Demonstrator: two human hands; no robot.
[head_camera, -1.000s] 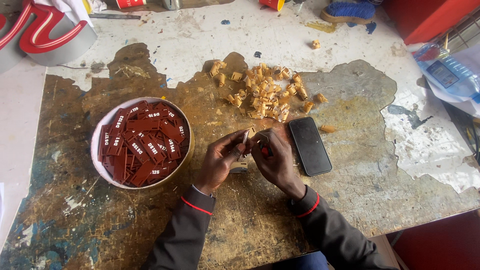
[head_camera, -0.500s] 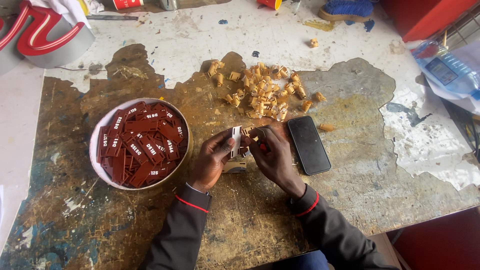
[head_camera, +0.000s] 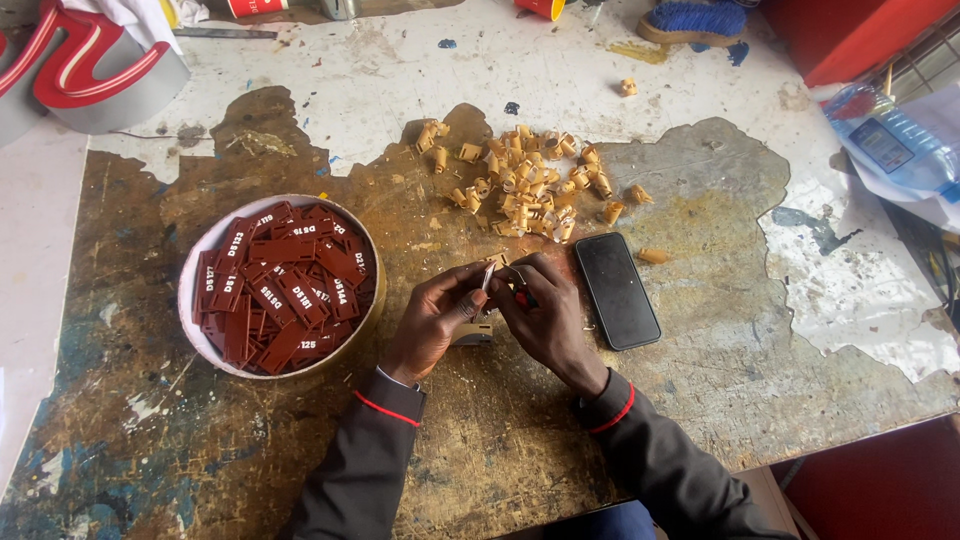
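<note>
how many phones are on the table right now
1. A black rectangular phone lies flat, screen dark, on the worn wooden table, just right of the person's right hand and below the pile of small tan pieces. No other phone shows.

Two bare hands, no gloves, rings or watch visible. Left hand (head_camera: 432, 322) and right hand (head_camera: 545, 318) emerge from long dark grey sleeves. Each cuff edged with thin red band; light inner lining peeks at left cuff. Sleeve fabric plain, slightly creased, no markings visible.
</note>
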